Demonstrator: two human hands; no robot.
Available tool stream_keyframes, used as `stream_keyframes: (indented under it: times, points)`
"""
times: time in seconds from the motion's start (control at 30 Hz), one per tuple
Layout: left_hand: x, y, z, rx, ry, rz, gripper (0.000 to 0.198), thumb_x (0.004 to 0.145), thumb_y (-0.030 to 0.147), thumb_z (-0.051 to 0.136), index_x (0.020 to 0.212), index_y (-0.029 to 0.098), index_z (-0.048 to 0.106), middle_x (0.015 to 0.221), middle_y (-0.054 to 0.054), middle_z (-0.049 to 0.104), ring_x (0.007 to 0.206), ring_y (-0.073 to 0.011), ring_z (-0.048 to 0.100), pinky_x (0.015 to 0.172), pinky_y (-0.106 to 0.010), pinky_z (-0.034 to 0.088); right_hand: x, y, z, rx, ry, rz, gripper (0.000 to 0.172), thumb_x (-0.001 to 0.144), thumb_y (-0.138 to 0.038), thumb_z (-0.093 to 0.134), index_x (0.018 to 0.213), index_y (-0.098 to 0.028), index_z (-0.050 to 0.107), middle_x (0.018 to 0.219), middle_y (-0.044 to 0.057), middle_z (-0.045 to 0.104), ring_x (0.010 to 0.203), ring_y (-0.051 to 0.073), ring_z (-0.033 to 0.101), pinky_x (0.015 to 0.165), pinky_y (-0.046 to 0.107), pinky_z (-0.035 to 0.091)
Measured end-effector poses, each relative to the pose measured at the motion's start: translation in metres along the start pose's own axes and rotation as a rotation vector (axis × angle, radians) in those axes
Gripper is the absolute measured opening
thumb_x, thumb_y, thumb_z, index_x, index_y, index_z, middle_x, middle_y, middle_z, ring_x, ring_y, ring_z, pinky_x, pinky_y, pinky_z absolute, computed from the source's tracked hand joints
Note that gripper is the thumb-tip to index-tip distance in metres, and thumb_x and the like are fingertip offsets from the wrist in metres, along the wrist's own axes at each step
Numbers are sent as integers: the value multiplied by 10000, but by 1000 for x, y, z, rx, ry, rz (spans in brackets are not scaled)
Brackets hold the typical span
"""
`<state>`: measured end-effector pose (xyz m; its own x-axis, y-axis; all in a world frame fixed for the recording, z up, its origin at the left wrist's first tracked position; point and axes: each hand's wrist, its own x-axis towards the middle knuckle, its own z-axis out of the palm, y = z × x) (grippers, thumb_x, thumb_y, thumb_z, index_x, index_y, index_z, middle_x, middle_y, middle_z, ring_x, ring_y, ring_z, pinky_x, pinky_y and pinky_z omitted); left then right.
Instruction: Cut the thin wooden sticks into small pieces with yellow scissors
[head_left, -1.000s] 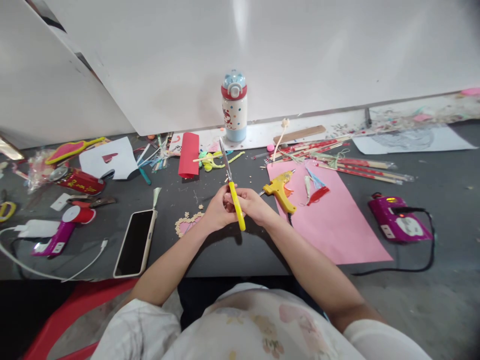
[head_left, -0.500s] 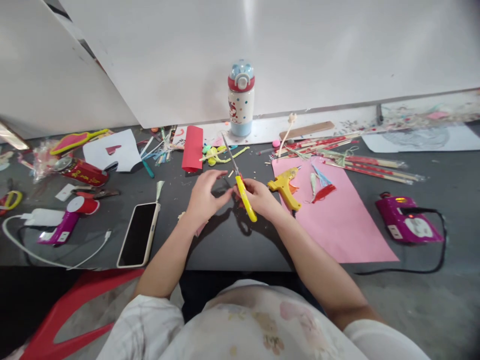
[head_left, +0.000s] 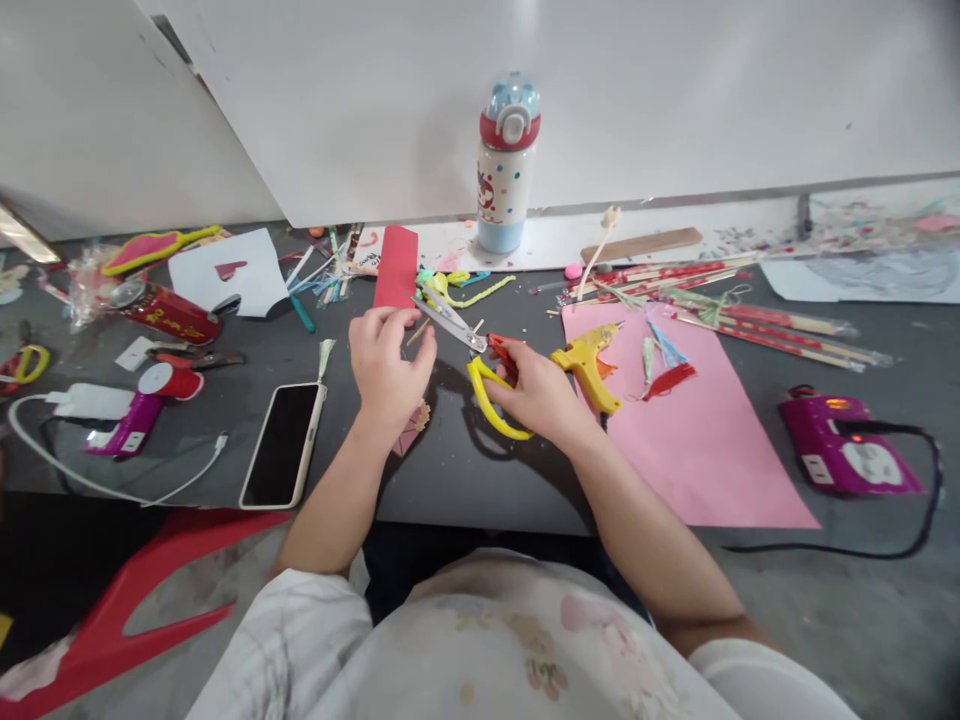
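My right hand (head_left: 544, 390) grips a pair of scissors (head_left: 457, 325) with a yellow handle loop and a red one. The blades point up and left, toward my left hand. Between the thumb and fingers of my left hand (head_left: 386, 360) is a short thin wooden stick (head_left: 418, 332), close to the blades. Whether the blades touch it I cannot tell. Under my left wrist lies a small pink paper piece (head_left: 409, 432) with a tan edge. A red paper piece (head_left: 397, 268) lies just beyond my left hand, and a yellow glue gun (head_left: 590, 365) to the right of my right hand.
Pink paper (head_left: 697, 440) lies under the glue gun and tassels. A bottle (head_left: 510, 175) stands at the back. A phone (head_left: 283, 445), a drink can (head_left: 171, 312) and a cable are left; a purple power strip (head_left: 844, 445) and wrapped sticks (head_left: 780, 330) are right.
The scissors have turned from pointing steeply up to pointing left, and their handles have spread apart. My left hand has moved slightly away and up, with the stick now visible. The view has shifted slightly.
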<state>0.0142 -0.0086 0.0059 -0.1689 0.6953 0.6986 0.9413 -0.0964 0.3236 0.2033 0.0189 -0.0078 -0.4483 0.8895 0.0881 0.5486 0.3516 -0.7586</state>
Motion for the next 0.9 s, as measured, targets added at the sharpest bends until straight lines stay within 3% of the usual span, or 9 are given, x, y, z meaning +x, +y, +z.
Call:
stream_keyframes:
  times: [0.1, 0.27, 0.53, 0.9]
  points:
    - [1, -5, 2, 0, -18, -1, 103, 773, 258, 600, 843, 192, 638, 888, -47, 620, 886, -185, 520, 838, -337, 400, -1, 1, 1, 2, 10, -32, 303, 736, -381, 567, 965, -186, 531, 767, 5, 596, 647, 134, 523, 581, 263, 353]
    - [2, -8, 2, -20, -23, 40, 129, 798, 251, 575, 711, 205, 657, 731, -9, 641, 814, -166, 526, 808, -319, 421, -2, -1, 2, -30, 28, -38, 303, 697, -349, 604, 942, -188, 527, 767, 3, 593, 656, 135, 525, 569, 259, 358]
    - [3, -10, 2, -73, -17, 26, 162, 808, 284, 578, 707, 218, 686, 707, -7, 649, 795, -155, 534, 785, -311, 438, 0, -1, 4, -18, 47, -18, 424, 703, -442, 627, 1024, -185, 522, 807, 30, 592, 683, 153, 542, 592, 281, 390]
    - [5, -9, -3, -64, -93, 90, 191, 830, 264, 532, 705, 209, 665, 725, -17, 640, 815, -163, 529, 787, -310, 427, -2, -2, 8, 24, -42, -35, 614, 679, -467, 655, 1154, -127, 468, 954, 116, 589, 817, 218, 568, 690, 337, 437]
